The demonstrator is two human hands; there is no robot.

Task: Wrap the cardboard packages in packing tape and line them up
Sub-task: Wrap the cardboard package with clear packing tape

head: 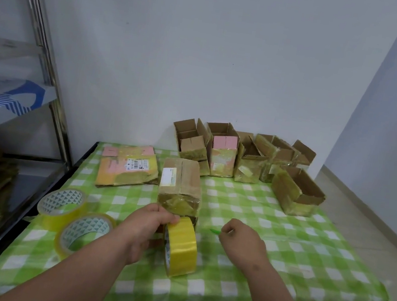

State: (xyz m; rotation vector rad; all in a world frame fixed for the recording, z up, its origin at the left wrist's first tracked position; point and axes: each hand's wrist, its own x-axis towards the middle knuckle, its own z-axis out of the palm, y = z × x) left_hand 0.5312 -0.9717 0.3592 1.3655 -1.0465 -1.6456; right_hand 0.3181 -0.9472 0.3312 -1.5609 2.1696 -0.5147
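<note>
A closed cardboard package (180, 186), partly covered in yellowish tape, stands in the middle of the green checked tablecloth (281, 242). Right in front of it a yellow tape roll (181, 247) stands on edge. My left hand (147, 230) grips the roll at its top, thumb and fingers near the package's front face. My right hand (240, 241) is just to the right and pinches a small green tool (215, 231). Several open cardboard boxes (245, 157) stand in a row against the back wall.
Two more tape rolls (71, 219) lie at the left of the table. A flattened taped package (128, 165) lies behind them. A metal shelf rack (6, 101) with stacked cardboard stands at the left. One open box (297, 191) sits at the right.
</note>
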